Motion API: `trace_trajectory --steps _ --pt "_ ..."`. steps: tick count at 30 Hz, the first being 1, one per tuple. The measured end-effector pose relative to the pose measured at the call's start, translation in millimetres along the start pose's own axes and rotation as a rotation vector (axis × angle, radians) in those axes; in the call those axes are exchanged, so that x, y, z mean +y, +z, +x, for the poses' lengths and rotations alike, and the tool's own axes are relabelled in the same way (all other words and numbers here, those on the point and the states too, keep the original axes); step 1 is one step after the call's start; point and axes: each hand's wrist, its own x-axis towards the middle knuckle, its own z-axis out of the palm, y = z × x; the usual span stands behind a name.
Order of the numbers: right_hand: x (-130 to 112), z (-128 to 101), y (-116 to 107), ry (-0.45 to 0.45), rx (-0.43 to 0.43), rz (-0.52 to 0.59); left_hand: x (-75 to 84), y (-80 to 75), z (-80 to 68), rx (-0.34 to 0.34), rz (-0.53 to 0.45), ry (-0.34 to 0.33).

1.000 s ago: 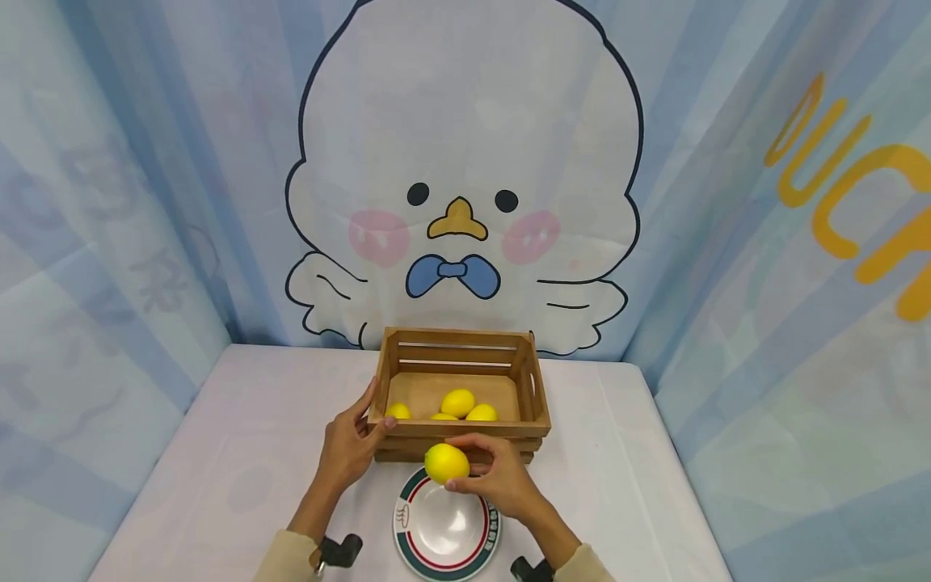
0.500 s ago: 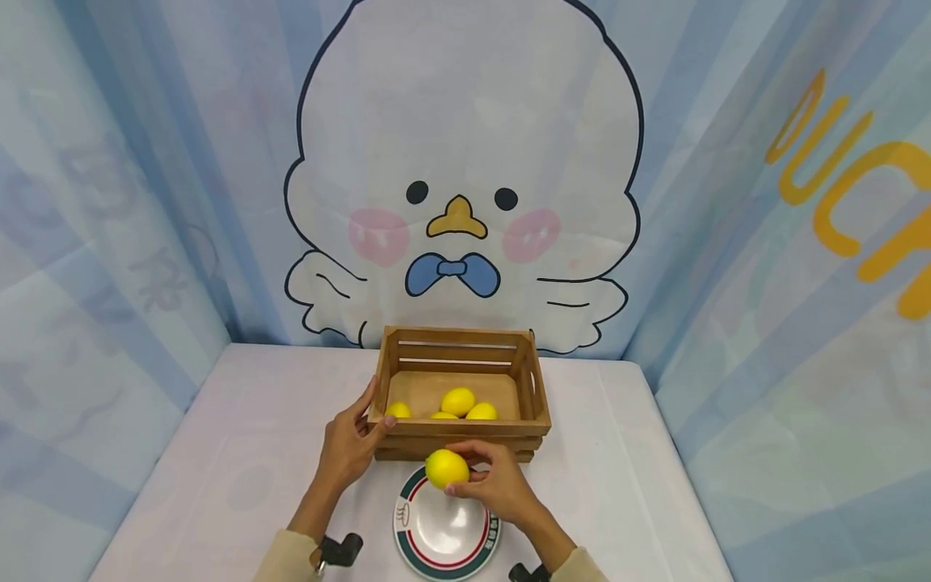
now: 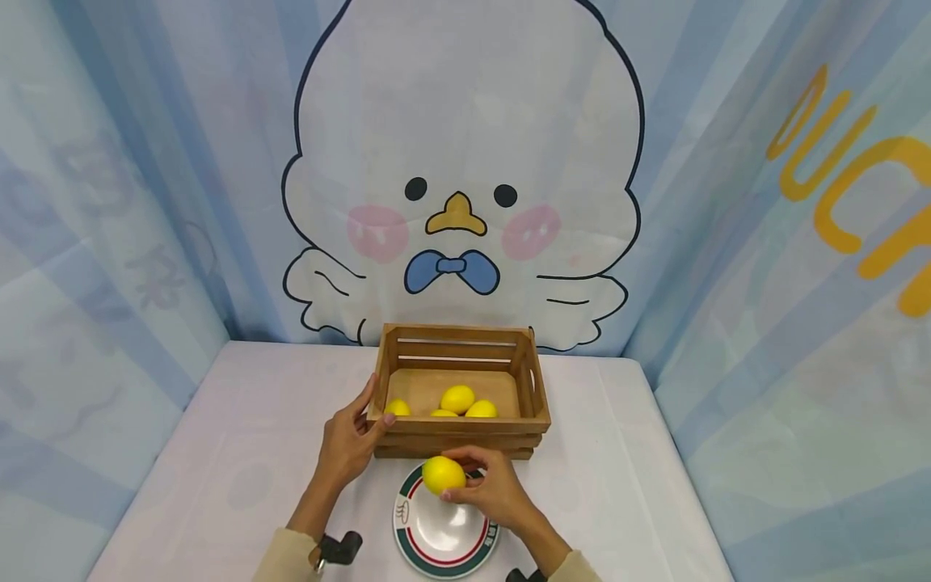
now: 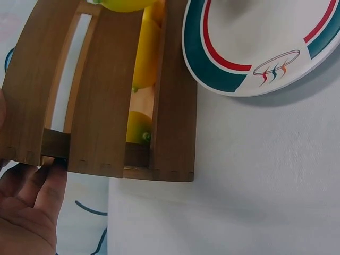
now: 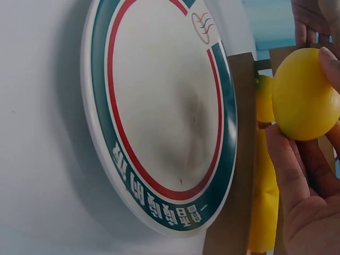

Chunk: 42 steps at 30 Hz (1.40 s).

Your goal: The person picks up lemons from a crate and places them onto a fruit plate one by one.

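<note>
Right hand: the right hand [image 3: 494, 495] grips a yellow lemon [image 3: 444, 474], fingers [image 5: 289, 159] curled round the fruit, thumb on its near side.
Lemon in hand: it hangs above the far rim of the plate [image 3: 407, 533], just in front of the crate's near wall; whether it touches the plate cannot be told from the head view, and the right wrist view shows it clear of the dish, against the palm.
Left hand: the left hand [image 3: 349, 446] holds the near left corner of the wooden crate [image 3: 534, 396], thumb hooked over the top rail, fingers [image 4: 45, 194] bent against the outer left wall.
Crate: slatted, open at the top, it stands at the middle of the surface [image 3: 240, 453], towards the far edge, square to the backdrop.
Lemons in crate: four lemons [image 3: 457, 398] lie along the crate's near wall, one in the near left corner and three bunched at the middle; the left wrist view shows them through the slats.
Plate: white, with a green band, a red ring and a small logo, it lies flat at the near edge of the surface, its far rim just beside the crate.
Backdrop: a blue striped curtain [image 3: 131, 202] printed with a cartoon duck [image 3: 465, 145] in a blue bow tie rises behind the far edge.
</note>
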Motion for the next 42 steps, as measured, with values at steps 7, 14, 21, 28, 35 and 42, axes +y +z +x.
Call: trace_trajectory --steps 7,14,21,28,35,42 --pt "1 -4 3 0.007 -0.008 -0.005 1.0 -0.7 0.1 -0.005 -0.009 -0.002" --pt "1 -7 6 0.026 -0.001 -0.015 0.7 -0.9 0.2 -0.007 -0.011 -0.004" --pt "6 -10 11 0.032 -0.012 -0.035 0.0 -1.1 0.1 -0.011 -0.015 -0.007" --pt "7 -12 14 0.031 -0.027 -0.028 0.3 -0.8 0.1 -0.002 -0.012 0.002" --pt "10 -14 18 0.044 -0.028 -0.031 0.9 -0.3 -0.1 0.007 -0.004 -0.001" --pt "11 -16 21 0.070 -0.025 -0.067 0.4 -0.8 -0.1 0.000 -0.009 -0.003"
